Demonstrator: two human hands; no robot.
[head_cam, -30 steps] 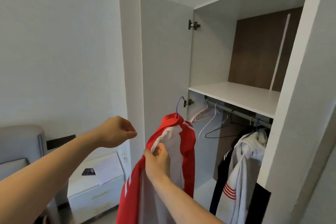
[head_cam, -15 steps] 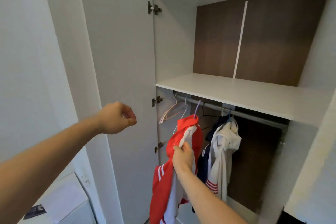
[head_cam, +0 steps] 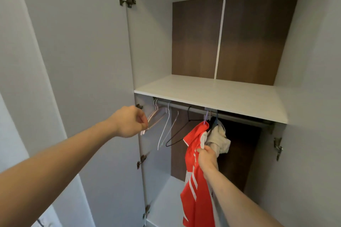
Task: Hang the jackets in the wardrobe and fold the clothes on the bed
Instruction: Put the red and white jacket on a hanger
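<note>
A red jacket [head_cam: 195, 180] with white stripes hangs from a purple hanger [head_cam: 206, 117] whose hook is at the grey rail [head_cam: 241, 116] of the open wardrobe. My right hand [head_cam: 206, 156] grips the jacket's front edge below the collar. Right beside it hangs a cream hooded jacket [head_cam: 220, 139] on a blue hanger. My left hand [head_cam: 129, 121] is raised with curled fingers just in front of the pink hangers [head_cam: 156, 116] at the rail's left end; I see nothing held in it.
Bare white wire hangers [head_cam: 167, 129] and a black one [head_cam: 181, 131] hang between the pink hangers and the red jacket. A white shelf [head_cam: 212, 94] spans the wardrobe above the rail. The open door [head_cam: 83, 79] stands at left.
I have stepped closer to the wardrobe. The red jacket has moved right along the rail, up against the cream jacket. My left hand has moved forward to the pink hangers.
</note>
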